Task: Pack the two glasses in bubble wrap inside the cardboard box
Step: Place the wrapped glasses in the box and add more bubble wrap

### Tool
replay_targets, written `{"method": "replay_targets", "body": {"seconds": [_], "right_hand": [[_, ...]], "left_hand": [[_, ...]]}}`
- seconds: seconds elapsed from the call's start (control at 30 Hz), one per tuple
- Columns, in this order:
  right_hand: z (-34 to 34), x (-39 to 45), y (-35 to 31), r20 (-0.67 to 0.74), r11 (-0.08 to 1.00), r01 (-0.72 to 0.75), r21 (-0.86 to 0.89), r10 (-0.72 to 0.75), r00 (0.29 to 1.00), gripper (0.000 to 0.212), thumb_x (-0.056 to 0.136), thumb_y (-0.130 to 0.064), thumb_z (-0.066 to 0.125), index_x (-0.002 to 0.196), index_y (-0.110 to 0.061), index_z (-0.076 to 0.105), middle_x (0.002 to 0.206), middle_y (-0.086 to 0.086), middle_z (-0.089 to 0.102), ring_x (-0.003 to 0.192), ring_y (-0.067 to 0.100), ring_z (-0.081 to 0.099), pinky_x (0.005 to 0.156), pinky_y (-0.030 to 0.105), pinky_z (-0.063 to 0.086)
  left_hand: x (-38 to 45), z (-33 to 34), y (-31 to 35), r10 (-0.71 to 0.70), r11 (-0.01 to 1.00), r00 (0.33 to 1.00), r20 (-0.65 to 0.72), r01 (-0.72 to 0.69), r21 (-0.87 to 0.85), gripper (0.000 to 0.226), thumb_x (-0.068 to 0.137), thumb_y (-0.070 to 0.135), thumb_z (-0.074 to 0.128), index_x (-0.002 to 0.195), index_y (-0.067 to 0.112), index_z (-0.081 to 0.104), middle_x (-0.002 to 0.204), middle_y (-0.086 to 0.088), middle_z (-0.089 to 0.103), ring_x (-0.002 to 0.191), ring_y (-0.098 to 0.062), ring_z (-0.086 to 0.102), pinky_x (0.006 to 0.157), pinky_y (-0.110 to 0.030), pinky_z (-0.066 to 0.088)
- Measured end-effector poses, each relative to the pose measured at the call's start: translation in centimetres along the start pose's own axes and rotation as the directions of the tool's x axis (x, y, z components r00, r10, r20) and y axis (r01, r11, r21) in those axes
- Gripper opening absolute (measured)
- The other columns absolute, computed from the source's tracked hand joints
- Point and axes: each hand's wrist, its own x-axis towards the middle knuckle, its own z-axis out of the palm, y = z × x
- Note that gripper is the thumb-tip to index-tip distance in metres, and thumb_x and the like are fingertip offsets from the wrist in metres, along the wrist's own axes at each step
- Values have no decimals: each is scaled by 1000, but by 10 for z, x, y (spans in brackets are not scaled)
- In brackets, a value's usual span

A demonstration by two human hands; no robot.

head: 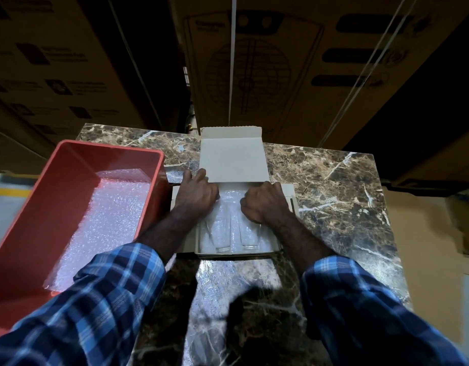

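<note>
A small cardboard box (187, 244) lies open on the marble table, its lid (233, 158) standing up at the far side. Two clear glasses (221, 233) (248, 235) lie side by side in it on bubble wrap (229, 196), bases toward me. My left hand (195, 194) rests on the box's far left corner, fingers touching the lid's edge. My right hand (265, 203) is curled over the wrap and the top of the right glass; what its fingers hold is hidden.
A red plastic bin (69, 180) holding sheets of bubble wrap (106, 220) stands at the left, touching the box. The brown marble table (333, 194) extends to the right. Large printed cartons (254, 62) are stacked behind the table.
</note>
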Motion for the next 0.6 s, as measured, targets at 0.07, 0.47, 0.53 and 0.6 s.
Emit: {"method": "replay_targets", "body": {"seconds": [0.07, 0.47, 0.53, 0.6], "right_hand": [[-1, -1, 0, -1, 999, -24, 43, 24, 1000, 30, 88, -29, 28, 77, -15, 53, 91, 12, 69, 79, 26, 47, 72, 38, 23], [-9, -68, -12, -313, 926, 21, 377, 106, 944, 28, 90, -14, 60, 114, -9, 75, 104, 10, 75, 102, 30, 61, 86, 36, 51], [1, -90, -25, -390, 912, 58, 405, 115, 913, 23, 87, -11, 64, 107, -9, 76, 100, 6, 75, 97, 25, 61, 83, 35, 54], [16, -111, -37, -464, 911, 112, 396, 93, 881, 18, 86, -8, 65, 101, -9, 75, 95, 4, 72, 90, 22, 59, 80, 34, 51]], "left_hand": [[0, -3, -2, 17, 1000, 999, 28, -18, 24, 31, 101, 32, 45, 121, 20, 66, 117, -5, 68, 130, -24, 38, 103, -44, 26], [-75, -15, 18, -83, 944, 905, -418, -63, -325, 29, 73, 15, 76, 101, 20, 76, 102, 6, 75, 96, -27, 58, 78, -40, 40], [-100, -5, 29, -108, 907, 836, -538, -138, -397, 28, 74, 19, 69, 102, 18, 75, 103, 7, 74, 91, -24, 55, 75, -37, 40], [-129, 6, 43, -158, 858, 805, -572, -175, -483, 30, 81, 19, 62, 109, 15, 73, 107, 6, 73, 92, -23, 53, 76, -38, 43]]}}
